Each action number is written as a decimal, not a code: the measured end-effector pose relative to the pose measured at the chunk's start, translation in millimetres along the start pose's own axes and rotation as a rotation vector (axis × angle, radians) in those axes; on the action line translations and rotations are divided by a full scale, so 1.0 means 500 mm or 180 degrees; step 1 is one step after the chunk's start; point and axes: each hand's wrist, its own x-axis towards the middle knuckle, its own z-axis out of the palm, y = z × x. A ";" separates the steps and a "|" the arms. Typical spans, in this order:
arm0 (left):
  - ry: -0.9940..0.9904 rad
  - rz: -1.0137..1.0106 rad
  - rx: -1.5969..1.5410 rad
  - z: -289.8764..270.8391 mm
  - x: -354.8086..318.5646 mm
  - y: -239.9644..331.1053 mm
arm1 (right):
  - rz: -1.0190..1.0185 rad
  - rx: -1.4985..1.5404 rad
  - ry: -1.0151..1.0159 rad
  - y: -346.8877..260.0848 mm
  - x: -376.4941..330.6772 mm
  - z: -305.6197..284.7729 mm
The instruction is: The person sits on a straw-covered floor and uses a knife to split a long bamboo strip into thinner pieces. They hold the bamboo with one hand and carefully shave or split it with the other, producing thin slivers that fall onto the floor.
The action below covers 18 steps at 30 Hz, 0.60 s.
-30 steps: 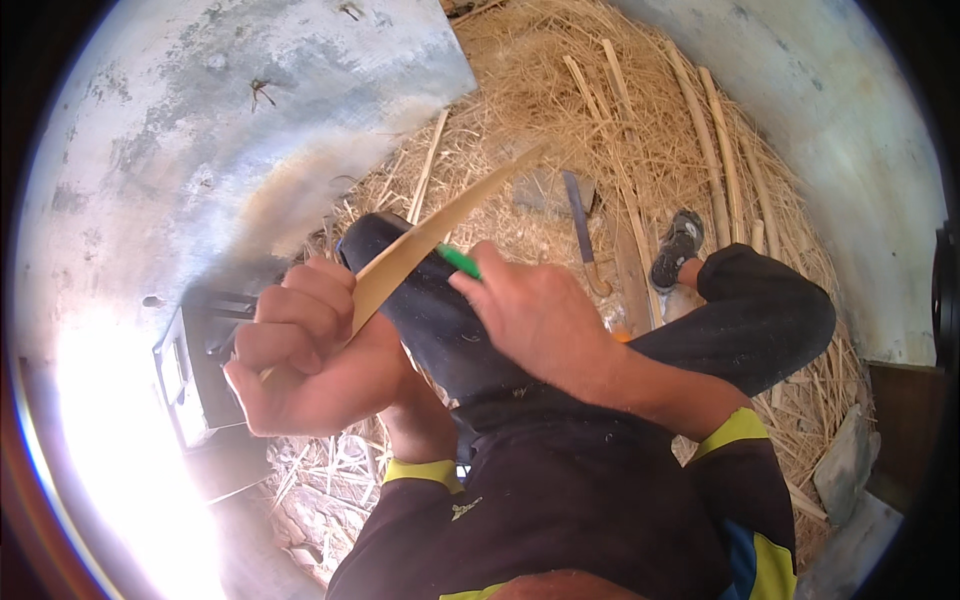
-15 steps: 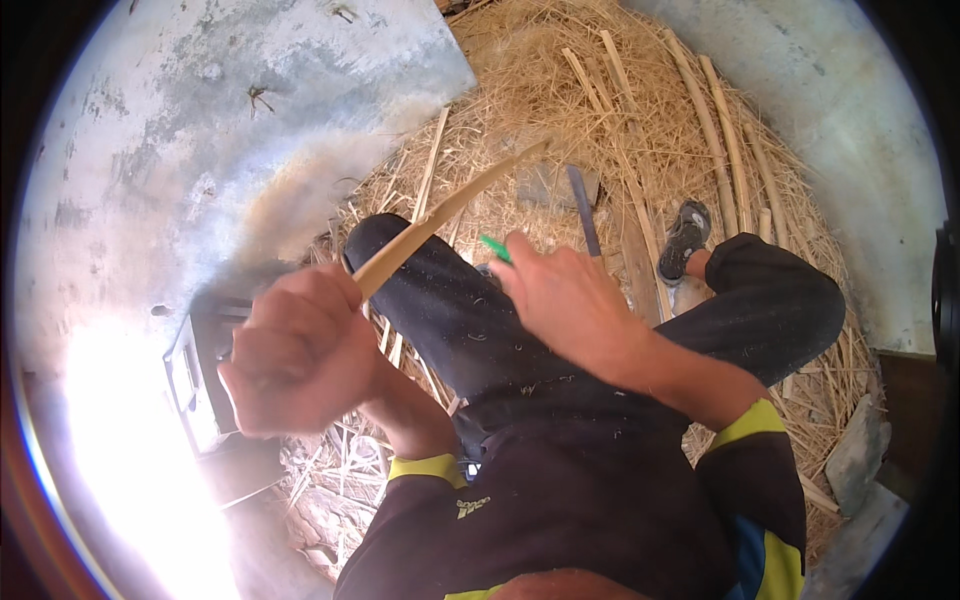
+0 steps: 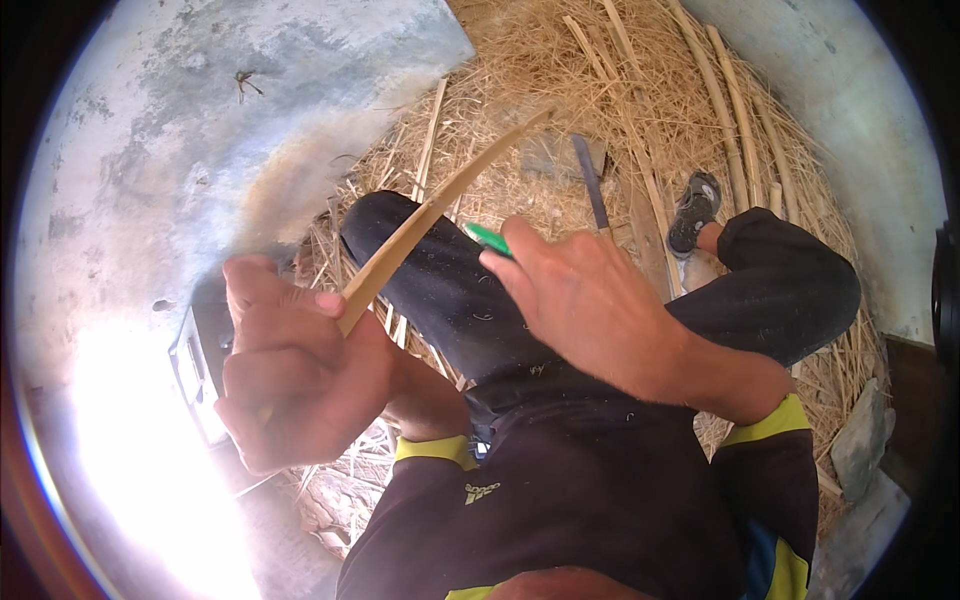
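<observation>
My left hand (image 3: 300,365) is closed round the near end of a long, pale bamboo strip (image 3: 430,208), thumb along it and index finger lifted. The strip slants up and away to the right, thinning to a curved far tip. My right hand (image 3: 590,295) is closed on a slim green object (image 3: 487,239); only one end sticks out past the thumb and fingers, so its kind is unclear. That end is just right of the strip and apart from it, above my bent left leg (image 3: 440,300) in dark trousers.
Shavings (image 3: 520,60) and loose strips cover the floor. Several long bamboo pieces (image 3: 740,110) lie at the far right. A dark flat bar (image 3: 590,180) rests by a grey stone block (image 3: 550,158). Weathered walls (image 3: 300,90) stand left and right, and another stone (image 3: 862,440) lies at right.
My left index finger has lifted off the strip, and the left hand has shifted slightly nearer. My right hand and the green object have edged left, closer to the strip.
</observation>
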 end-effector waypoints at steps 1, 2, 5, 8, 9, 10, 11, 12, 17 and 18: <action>0.0013 -0.0053 0.0045 0.001 0.000 0.002 | -0.0074 0.0202 -0.0108 -0.014 -0.011 -0.013; 0.0049 -0.0119 0.0098 0.004 0.003 0.005 | -0.0154 0.0422 -0.0229 -0.033 -0.019 -0.021; 0.0226 -0.0209 0.0353 0.014 0.005 0.004 | -0.0266 0.0244 0.0037 -0.027 -0.014 0.003; 0.0405 -0.0225 0.0813 0.027 0.015 0.003 | -0.0340 0.0255 -0.0007 -0.032 -0.009 -0.005; 0.0450 -0.0225 0.1098 0.034 0.018 0.003 | -0.0470 0.0367 -0.0029 -0.049 -0.012 -0.013; 0.0503 -0.0231 0.1406 0.039 0.020 0.004 | -0.0598 0.0479 -0.0048 -0.066 -0.018 -0.021; 0.0576 -0.0200 0.1605 0.043 0.020 0.007 | -0.0629 0.0148 -0.0009 -0.086 -0.029 -0.028; 0.0688 -0.0162 0.1807 0.047 0.021 0.009 | -0.0654 0.0200 0.0010 -0.084 -0.028 -0.024; 0.1625 -0.0074 0.1855 0.044 0.010 0.004 | -0.0714 0.0091 0.0180 -0.076 -0.024 -0.015; 0.1843 -0.0102 0.1788 0.043 0.009 0.004 | -0.0690 0.0062 0.0170 -0.078 -0.027 -0.014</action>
